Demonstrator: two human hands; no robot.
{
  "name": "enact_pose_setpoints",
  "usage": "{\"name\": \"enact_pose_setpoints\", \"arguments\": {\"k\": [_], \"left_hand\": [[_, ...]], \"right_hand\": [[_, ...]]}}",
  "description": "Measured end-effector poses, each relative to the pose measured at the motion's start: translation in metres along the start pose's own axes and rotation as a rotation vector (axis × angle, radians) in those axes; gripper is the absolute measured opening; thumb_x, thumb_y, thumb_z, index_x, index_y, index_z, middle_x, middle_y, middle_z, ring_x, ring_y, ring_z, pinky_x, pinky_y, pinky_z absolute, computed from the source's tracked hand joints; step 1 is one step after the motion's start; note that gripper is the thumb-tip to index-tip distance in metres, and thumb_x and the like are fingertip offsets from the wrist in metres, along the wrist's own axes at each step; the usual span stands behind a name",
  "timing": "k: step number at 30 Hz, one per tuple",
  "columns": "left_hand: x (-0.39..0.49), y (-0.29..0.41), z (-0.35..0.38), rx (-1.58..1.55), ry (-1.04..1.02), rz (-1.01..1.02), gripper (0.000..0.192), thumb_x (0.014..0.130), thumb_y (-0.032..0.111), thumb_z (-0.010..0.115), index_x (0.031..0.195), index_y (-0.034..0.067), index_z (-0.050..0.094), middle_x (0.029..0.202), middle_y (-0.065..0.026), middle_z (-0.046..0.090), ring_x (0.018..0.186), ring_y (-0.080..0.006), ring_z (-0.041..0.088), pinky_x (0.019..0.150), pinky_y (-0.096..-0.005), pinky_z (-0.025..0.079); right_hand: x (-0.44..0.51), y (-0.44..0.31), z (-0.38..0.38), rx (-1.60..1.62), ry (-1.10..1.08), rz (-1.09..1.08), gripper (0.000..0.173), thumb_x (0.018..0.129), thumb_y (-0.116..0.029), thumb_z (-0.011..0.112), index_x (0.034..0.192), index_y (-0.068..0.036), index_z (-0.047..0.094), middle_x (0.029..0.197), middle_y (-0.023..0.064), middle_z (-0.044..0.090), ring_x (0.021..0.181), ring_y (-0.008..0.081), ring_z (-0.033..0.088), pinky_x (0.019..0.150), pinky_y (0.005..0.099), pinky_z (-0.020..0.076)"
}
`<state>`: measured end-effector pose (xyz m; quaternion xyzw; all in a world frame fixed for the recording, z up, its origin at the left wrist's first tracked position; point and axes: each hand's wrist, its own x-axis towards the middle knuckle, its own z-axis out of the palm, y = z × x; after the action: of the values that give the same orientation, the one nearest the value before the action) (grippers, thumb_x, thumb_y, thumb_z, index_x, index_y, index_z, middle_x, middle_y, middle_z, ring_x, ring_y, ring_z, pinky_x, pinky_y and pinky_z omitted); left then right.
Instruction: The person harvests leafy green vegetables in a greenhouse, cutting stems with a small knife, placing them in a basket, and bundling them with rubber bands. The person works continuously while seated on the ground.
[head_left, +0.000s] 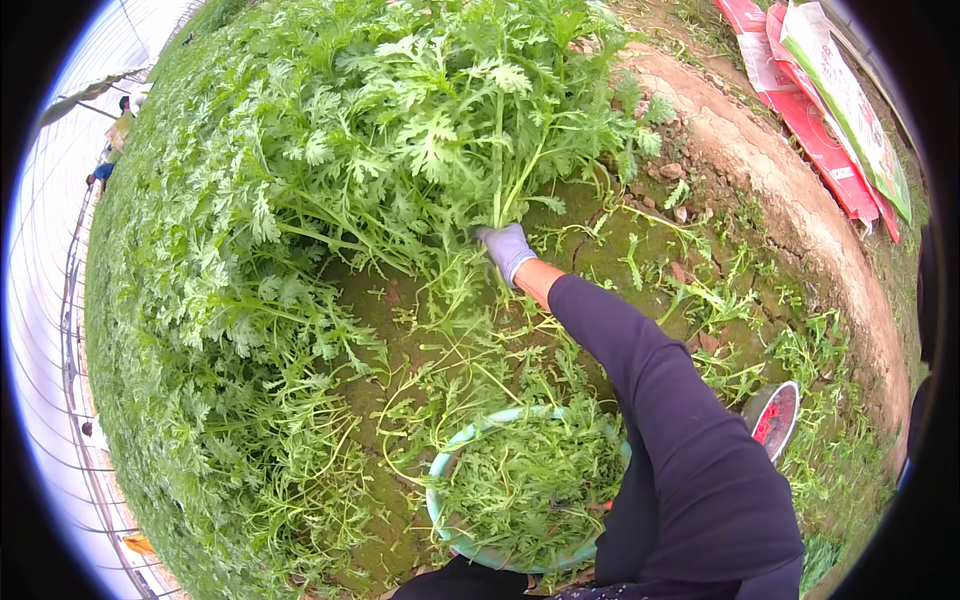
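Note:
My right hand (508, 251), in a pale purple glove, is closed around the base of upright leafy green stems (498, 169) at the edge of a dense planting. The leaves are deeply lobed. My left hand is out of view. Loose, wilted-looking stems and leaves (465, 300) lie on the mossy soil below my right hand. Nearer to my body stands a round basin with a light green rim (442, 461), full of cut or pulled leafy greens (525, 480). A small red object (608, 505) shows at its right side, partly hidden by my dark clothing.
A metal bowl (786, 420) with red bits inside stands right of my arm. Red and white printed sacks (832, 142) lie beyond a bare dirt ridge (780, 172). Dense greens (202, 300) fill the left side. Other people (101, 172) are far off at the left, by the greenhouse wall.

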<state>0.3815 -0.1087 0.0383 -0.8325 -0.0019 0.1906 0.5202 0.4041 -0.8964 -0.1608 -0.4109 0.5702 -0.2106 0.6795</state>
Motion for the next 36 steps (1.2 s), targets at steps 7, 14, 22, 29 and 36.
{"name": "enact_pose_setpoints", "arguments": {"k": [7,14,22,29,36], "left_hand": [[-0.001,0.008,0.015,-0.737,0.439,0.170,0.113,0.077,0.069,0.058,0.154,0.010,0.000,0.159,-0.0133,0.015,0.147,-0.0347,0.002,0.118,-0.0527,0.007],[-0.012,0.011,-0.012,-0.813,0.376,0.124,0.115,0.076,0.065,0.063,0.154,0.010,-0.003,0.159,-0.0134,0.016,0.147,-0.0333,0.005,0.118,-0.0506,0.008],[-0.009,0.015,-0.017,-0.868,0.326,0.084,0.118,0.075,0.059,0.068,0.153,0.011,-0.006,0.159,-0.0135,0.016,0.147,-0.0316,0.008,0.119,-0.0483,0.008],[-0.015,0.003,-0.034,-0.998,0.249,0.030,0.122,0.074,0.051,0.074,0.152,0.011,-0.011,0.158,-0.0136,0.018,0.147,-0.0294,0.013,0.120,-0.0446,0.009],[-0.015,0.001,-0.021,-0.592,0.632,0.250,0.125,0.071,0.045,0.079,0.152,0.011,-0.010,0.157,-0.0133,0.023,0.145,-0.0283,0.019,0.120,-0.0465,0.010]], "right_hand": [[0.017,0.023,0.035,-0.183,0.082,-0.190,0.043,0.077,-0.031,0.073,0.093,0.008,0.067,0.085,0.0262,0.068,0.081,0.0372,0.068,0.074,0.0381,0.0519],[0.020,0.032,0.038,-0.458,0.076,-0.244,0.041,0.076,-0.031,0.071,0.090,0.007,0.068,0.091,0.0297,0.066,0.090,0.0407,0.065,0.080,0.0407,0.0517],[0.019,-0.002,0.024,-0.098,-0.099,-0.003,0.043,0.079,-0.024,0.076,0.099,0.012,0.063,0.082,0.0179,0.065,0.068,0.0234,0.061,0.065,0.0347,0.0500],[0.005,-0.007,0.028,0.232,-0.005,-0.003,0.025,0.079,-0.017,0.073,0.089,0.005,0.066,0.072,0.0111,0.063,0.055,0.0190,0.056,0.050,0.0337,0.0461],[-0.035,-0.062,-0.105,0.270,-0.891,-0.115,0.024,0.087,-0.029,0.060,0.083,-0.005,0.061,0.067,0.0056,0.056,0.060,0.0158,0.052,0.056,0.0296,0.0424]]}}
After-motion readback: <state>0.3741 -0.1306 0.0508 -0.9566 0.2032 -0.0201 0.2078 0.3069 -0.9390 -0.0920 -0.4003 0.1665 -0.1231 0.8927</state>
